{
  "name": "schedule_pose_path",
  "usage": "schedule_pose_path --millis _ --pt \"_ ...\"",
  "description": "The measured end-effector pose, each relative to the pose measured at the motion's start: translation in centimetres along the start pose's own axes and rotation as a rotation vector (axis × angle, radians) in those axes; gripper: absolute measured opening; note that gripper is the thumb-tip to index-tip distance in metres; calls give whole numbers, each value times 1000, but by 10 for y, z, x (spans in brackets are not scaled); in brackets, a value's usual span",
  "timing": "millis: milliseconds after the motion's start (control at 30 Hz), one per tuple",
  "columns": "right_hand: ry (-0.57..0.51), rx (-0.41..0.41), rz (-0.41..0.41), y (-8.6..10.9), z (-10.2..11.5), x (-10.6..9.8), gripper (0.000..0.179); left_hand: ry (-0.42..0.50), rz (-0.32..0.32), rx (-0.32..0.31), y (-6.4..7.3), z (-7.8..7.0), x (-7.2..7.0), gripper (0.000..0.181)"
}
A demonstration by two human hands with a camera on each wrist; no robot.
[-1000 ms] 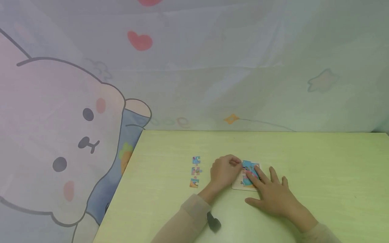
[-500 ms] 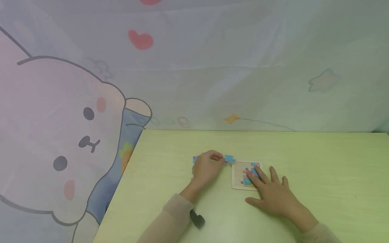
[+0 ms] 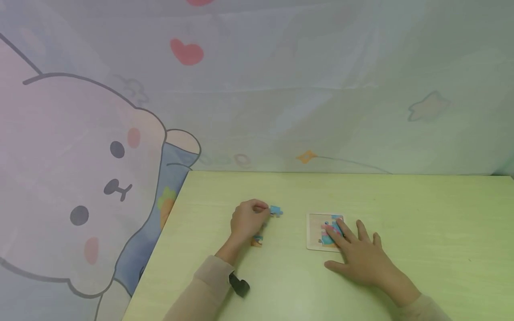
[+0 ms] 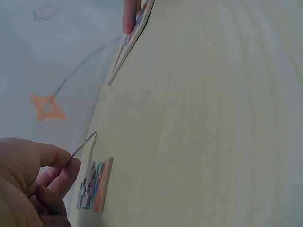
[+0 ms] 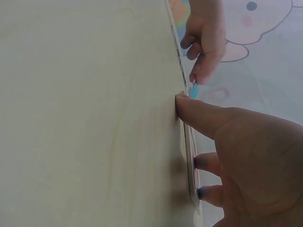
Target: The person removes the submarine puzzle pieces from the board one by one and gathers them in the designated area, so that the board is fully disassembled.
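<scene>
A pale green desk stands before a curtain printed with a cartoon rabbit. Within the last second the left hand has carried a thin blue puzzle piece, pinched at its fingertips, leftward away from the puzzle board. So a piece is being removed. The right hand lies flat, fingers pressing the glossy card board.
</scene>
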State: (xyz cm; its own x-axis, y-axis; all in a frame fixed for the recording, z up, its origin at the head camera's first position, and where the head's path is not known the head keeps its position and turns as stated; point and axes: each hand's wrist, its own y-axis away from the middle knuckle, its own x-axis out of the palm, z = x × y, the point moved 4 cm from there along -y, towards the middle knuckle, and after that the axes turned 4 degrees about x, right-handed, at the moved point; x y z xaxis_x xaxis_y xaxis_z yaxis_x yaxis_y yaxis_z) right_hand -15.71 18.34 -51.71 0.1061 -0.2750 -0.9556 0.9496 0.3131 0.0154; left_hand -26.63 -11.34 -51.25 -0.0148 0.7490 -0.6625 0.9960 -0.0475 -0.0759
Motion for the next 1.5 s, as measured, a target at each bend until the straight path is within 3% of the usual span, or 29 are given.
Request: schedule_pose_path --millis 400,700,1233,1500 --pt "4 6 -10 0 -1 2 88 -24 -11 6 -2 8 1 11" --pt "14 6 -2 -1 -1 1 89 -17 -26 59 0 2 -2 14" --pt "4 -31 10 9 0 -1 88 -28 195 205 21 -42 32 14" --pt "22 -27 25 20 2 3 83 11 256 205 25 -54 60 12"
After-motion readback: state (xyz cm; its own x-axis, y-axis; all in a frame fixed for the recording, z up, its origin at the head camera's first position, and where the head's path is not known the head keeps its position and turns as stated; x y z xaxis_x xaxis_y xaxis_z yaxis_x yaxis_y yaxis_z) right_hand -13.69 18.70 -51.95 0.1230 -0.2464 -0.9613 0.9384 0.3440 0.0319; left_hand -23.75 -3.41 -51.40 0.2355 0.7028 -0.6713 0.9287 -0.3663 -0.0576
